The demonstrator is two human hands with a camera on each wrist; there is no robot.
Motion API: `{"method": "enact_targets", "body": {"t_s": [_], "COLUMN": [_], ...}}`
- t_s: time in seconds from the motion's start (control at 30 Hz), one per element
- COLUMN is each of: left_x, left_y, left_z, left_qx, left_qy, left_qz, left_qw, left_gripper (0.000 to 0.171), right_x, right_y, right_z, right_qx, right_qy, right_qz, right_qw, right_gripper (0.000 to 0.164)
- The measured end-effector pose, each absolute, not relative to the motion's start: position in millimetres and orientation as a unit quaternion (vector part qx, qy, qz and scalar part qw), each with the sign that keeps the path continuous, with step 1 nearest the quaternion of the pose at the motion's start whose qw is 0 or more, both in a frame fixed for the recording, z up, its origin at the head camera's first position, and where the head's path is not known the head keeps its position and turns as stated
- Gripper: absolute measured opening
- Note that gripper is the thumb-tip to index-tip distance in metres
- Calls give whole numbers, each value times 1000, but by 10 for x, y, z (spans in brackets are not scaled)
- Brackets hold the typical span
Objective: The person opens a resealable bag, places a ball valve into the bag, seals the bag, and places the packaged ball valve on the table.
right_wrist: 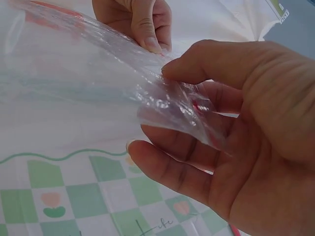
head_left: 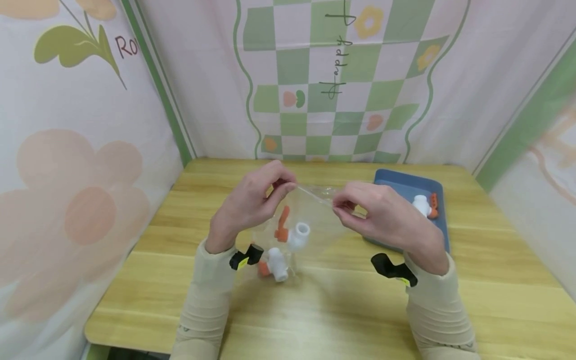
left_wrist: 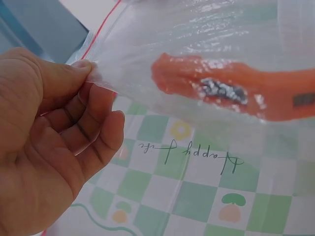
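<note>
My left hand [head_left: 254,202] pinches the top edge of a clear zip bag [head_left: 321,225] between thumb and forefinger. Further along the same edge, my right hand [head_left: 380,212] grips the bag, so the top stretches between both hands. A white plastic valve [head_left: 298,237] with an orange lever handle shows through the film below the left hand. Just under it lies a second white valve [head_left: 277,265] with an orange part, clear film around it. In the left wrist view the orange handle [left_wrist: 187,78] appears through the plastic, and a red seal strip [left_wrist: 101,29] runs near the fingertips.
A blue tray [head_left: 396,182] stands at the right back of the wooden table [head_left: 162,285], partly behind the right hand. Another white valve [head_left: 421,205] with an orange handle lies in it. Printed curtains [head_left: 216,75] hang behind and at both sides.
</note>
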State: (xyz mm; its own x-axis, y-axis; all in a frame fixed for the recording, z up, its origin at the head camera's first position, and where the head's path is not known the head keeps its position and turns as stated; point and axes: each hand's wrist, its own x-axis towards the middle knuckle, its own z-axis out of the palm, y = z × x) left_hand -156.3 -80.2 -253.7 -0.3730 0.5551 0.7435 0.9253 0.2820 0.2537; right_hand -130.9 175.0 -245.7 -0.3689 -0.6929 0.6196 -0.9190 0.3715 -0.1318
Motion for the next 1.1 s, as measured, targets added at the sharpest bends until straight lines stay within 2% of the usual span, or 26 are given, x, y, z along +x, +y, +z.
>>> {"method": "enact_targets", "body": {"t_s": [0.4, 0.87, 1.1], "left_x": [-1508, -1494, -1505], "left_y": [-801, -781, -778], "left_z": [-2508, -2499, -2503], "left_qx": [-487, -487, -491], "left_qy": [-752, -753, -748], "left_qz": [-344, -341, -341], "left_qw": [280, 282, 289], "left_gripper": [4, 5, 4], "right_x": [-1286, -1337, -1395], "right_y": [1719, 1737, 1770], "right_z": [-2450, -2443, -2441], "right_qx": [517, 529, 534], "right_qy": [-783, -762, -759], "right_qz": [252, 265, 278], "right_qw": [234, 265, 250], "right_gripper": [7, 8, 8]}}
